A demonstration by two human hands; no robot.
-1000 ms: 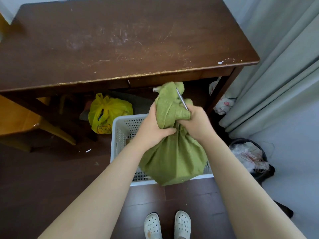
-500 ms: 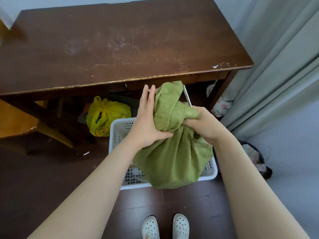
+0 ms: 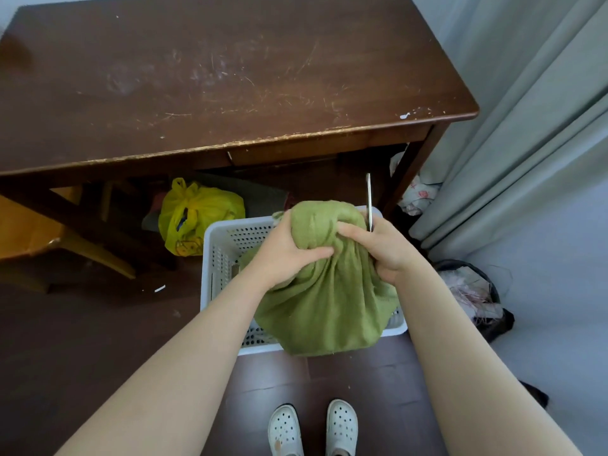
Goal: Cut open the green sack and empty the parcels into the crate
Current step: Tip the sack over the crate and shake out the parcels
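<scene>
A bulging green sack point(image 3: 324, 304) hangs over the white perforated crate point(image 3: 219, 251) on the dark floor. My left hand point(image 3: 287, 255) grips the gathered neck of the sack from the left. My right hand point(image 3: 383, 246) clutches the neck from the right and also holds a thin metal blade point(image 3: 369, 200) that points upward past the sack's top. The bunched top of the sack point(image 3: 320, 218) bulges above both hands. Parcels inside are hidden by the cloth.
A scratched dark wooden table point(image 3: 230, 80) stands just beyond the crate. Under it lies a yellow plastic bag point(image 3: 194, 215). A black bin with rubbish point(image 3: 473, 291) and grey curtains point(image 3: 526, 143) are at the right. My white shoes point(image 3: 312, 426) stand behind the crate.
My left hand went from open fingers against the sack's top to a closed grip on the neck. The sack's top has been pushed down and rounded. The blade now points straight up.
</scene>
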